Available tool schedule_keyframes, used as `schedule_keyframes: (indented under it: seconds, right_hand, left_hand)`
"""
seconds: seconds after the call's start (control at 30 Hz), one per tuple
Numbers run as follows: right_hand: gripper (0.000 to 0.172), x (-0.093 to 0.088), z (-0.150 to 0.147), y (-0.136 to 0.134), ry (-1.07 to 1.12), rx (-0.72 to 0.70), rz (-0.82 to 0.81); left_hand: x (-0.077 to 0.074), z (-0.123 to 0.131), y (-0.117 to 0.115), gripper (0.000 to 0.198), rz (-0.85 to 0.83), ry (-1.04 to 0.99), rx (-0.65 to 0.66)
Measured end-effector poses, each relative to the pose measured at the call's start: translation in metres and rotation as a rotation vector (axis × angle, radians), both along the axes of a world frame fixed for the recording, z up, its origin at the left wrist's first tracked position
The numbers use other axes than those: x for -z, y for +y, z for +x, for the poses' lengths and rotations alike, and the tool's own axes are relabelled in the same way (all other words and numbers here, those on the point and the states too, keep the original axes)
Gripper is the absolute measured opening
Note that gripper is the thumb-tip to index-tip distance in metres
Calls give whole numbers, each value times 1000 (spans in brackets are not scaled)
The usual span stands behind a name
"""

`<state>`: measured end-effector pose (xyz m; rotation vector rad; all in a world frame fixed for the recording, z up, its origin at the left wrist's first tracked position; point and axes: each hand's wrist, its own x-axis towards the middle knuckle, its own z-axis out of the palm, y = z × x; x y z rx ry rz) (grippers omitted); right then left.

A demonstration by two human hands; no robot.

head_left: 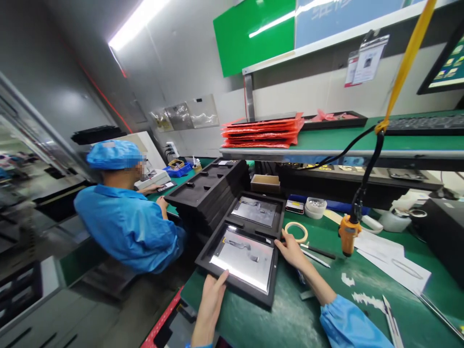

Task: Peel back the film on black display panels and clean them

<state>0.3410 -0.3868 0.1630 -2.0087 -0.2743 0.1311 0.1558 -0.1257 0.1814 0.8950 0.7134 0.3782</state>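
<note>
A black foam tray [253,298] lies on the green bench in front of me, with a silver display panel [232,265] in its near compartment. A second silver panel [266,218] fills the far compartment. Both panels show a flex cable across their backs. My left hand [213,296] grips the tray's near edge, thumb on top and the other fingers mostly hidden below. At the tray's right edge, my right hand [291,249] is closed on the rim near the middle. A tape roll [296,232] sits just beyond that hand.
Left of the tray rises a stack of black trays [203,186]. An orange electric screwdriver [348,234] hangs at the right. Pens [316,256], paper [395,263] and a craft knife [391,319] lie on the bench. A co-worker in blue [126,227] sits to the left.
</note>
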Motion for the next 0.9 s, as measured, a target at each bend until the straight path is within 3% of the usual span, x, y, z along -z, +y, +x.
schedule_keyframes:
  seconds: [0.17, 0.3, 0.4, 0.57, 0.7, 0.8, 0.9]
  right_hand:
    - [47, -22, -28, -7, -146, -75, -139]
    - [50, -45, -75, -17, -233, -228, -164]
    - [46, -48, -114, -26, -307, -350, -196]
    - [43, -20, -152, -42, -432, -290, -335]
    - [39, 0, -167, -52, -470, -139, -461]
    - [35, 1, -178, -50, -457, -56, -526]
    - [28, -2, -176, -49, -419, -42, -564]
  left_hand:
    - [7, -12, -10, 43, 103, 65, -185]
    - [3, -22, -32, 81, 312, 32, -320]
    - [1, -21, -44, 88, 467, -40, -324]
    - [6, -6, -45, 70, 639, -104, -146]
    - [2, 10, -18, 66, 963, -185, 92]
    - [-5, 35, 7, 78, 1111, -215, 269]
    - [-4, 75, 15, 86, 1159, -230, 368]
